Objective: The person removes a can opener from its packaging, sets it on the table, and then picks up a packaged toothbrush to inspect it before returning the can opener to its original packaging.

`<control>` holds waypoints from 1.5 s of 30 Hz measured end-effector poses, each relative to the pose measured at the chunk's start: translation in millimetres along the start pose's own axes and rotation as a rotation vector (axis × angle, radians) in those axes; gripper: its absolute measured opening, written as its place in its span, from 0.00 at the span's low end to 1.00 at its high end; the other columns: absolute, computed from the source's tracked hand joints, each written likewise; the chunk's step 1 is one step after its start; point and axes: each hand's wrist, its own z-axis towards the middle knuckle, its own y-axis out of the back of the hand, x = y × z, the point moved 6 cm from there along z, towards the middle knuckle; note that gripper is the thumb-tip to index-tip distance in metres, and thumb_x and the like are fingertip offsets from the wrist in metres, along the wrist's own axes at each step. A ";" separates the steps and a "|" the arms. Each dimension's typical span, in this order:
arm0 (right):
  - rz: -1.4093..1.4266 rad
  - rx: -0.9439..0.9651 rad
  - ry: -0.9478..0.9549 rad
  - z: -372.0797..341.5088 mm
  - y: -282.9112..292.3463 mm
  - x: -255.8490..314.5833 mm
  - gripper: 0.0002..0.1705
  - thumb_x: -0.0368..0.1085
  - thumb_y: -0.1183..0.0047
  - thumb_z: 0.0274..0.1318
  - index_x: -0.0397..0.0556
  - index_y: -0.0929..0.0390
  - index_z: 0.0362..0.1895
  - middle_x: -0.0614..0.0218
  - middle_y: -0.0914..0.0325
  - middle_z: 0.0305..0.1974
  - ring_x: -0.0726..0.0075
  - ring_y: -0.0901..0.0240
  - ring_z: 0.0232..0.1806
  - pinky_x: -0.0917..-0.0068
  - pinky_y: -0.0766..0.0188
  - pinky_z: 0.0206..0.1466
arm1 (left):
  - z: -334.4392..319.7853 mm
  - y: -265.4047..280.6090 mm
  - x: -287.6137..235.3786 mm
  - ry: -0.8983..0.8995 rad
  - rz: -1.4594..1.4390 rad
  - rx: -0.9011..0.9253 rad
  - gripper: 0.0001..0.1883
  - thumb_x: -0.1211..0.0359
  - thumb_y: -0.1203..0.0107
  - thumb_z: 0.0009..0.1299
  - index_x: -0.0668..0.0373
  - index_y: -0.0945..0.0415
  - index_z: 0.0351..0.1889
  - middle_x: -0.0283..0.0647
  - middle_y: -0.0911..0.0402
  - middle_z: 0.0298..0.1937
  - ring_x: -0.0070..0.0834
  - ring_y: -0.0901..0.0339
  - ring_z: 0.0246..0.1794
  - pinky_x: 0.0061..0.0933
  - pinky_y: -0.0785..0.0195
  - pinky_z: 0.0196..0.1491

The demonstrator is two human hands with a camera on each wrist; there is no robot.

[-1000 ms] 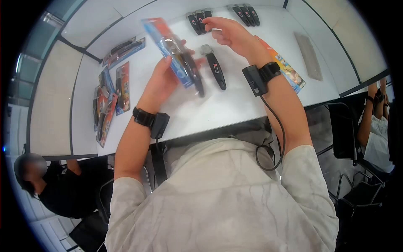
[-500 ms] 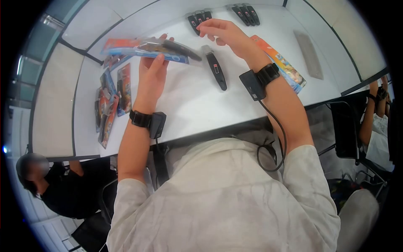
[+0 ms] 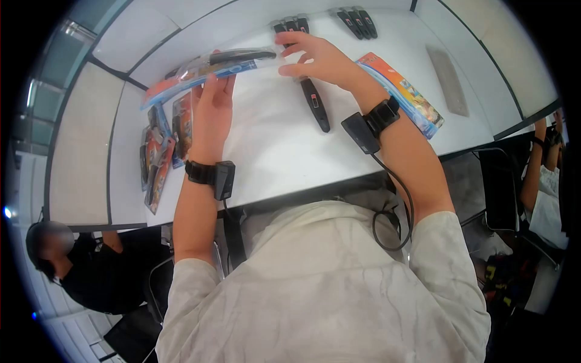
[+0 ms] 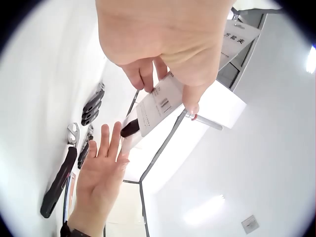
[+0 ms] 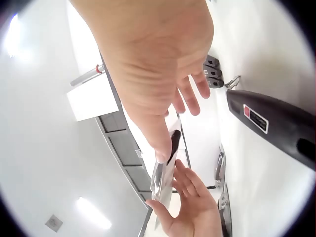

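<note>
My left hand (image 3: 213,112) holds a blister pack (image 3: 242,55) between thumb and fingers, above the back left of the table. Inside the clear plastic lies a tool with a black handle; the card is orange and blue, and its white printed back (image 4: 160,103) faces the left wrist view. My right hand (image 3: 327,60) is at the pack's right end, fingers spread and fairly straight, fingertips right by the clear plastic. Below it lies an unpacked black-handled tool (image 3: 316,106) with a red mark; its metal head (image 4: 73,132) shows in the left wrist view.
Two rows of similar black-handled tools (image 3: 357,23) lie at the back. Several packed ones (image 3: 158,154) are heaped on the left. Printed cards (image 3: 408,91) lie beside my right forearm, and a grey strip (image 3: 448,81) farther right. Panels wall the white table (image 3: 272,151). People sit on both sides.
My left hand has turned the blister pack from steeply slanted to nearly level and raised it toward the back left. My right hand has shifted slightly left, with its fingers to the pack's end.
</note>
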 end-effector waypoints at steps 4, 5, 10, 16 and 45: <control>0.096 -0.010 0.004 -0.8 -0.3 -3.2 0.36 0.46 0.32 0.56 0.46 0.26 0.66 0.65 0.18 0.51 0.67 0.24 0.54 0.70 0.26 0.55 | 3.7 10.4 2.3 0.018 -0.139 -0.036 0.16 0.69 0.45 0.78 0.64 0.27 0.61 0.47 0.27 0.69 0.42 0.36 0.75 0.45 0.47 0.81; 0.151 0.034 -0.038 0.2 -2.1 -6.6 0.36 0.46 0.32 0.56 0.45 0.26 0.66 0.66 0.17 0.49 0.69 0.23 0.50 0.72 0.25 0.52 | 3.3 9.3 2.6 0.030 -0.145 -0.034 0.16 0.69 0.45 0.78 0.64 0.27 0.61 0.47 0.27 0.69 0.42 0.35 0.75 0.45 0.47 0.81; 0.349 -0.027 -0.183 -0.2 -8.4 -3.6 0.25 0.39 0.34 0.59 0.43 0.20 0.59 0.70 0.15 0.40 0.78 0.25 0.32 0.81 0.33 0.32 | -4.9 -14.8 1.2 0.066 -0.099 -0.012 0.16 0.70 0.45 0.78 0.63 0.27 0.61 0.47 0.27 0.69 0.43 0.34 0.74 0.47 0.48 0.81; 0.483 -0.064 -0.151 -1.2 -3.3 0.8 0.16 0.40 0.38 0.63 0.46 0.14 0.50 0.71 0.14 0.41 0.83 0.28 0.29 0.85 0.38 0.28 | -5.1 -11.6 5.4 0.062 -0.027 0.055 0.15 0.74 0.46 0.77 0.60 0.27 0.61 0.48 0.28 0.70 0.43 0.33 0.74 0.50 0.48 0.81; 0.417 -0.114 -0.211 -4.9 6.7 10.0 0.20 0.39 0.35 0.61 0.44 0.17 0.55 0.76 0.22 0.31 0.84 0.38 0.27 0.83 0.44 0.29 | 5.7 16.5 -10.0 -0.005 -0.042 -0.014 0.26 0.57 0.49 0.80 0.62 0.36 0.69 0.50 0.33 0.73 0.49 0.39 0.76 0.49 0.49 0.81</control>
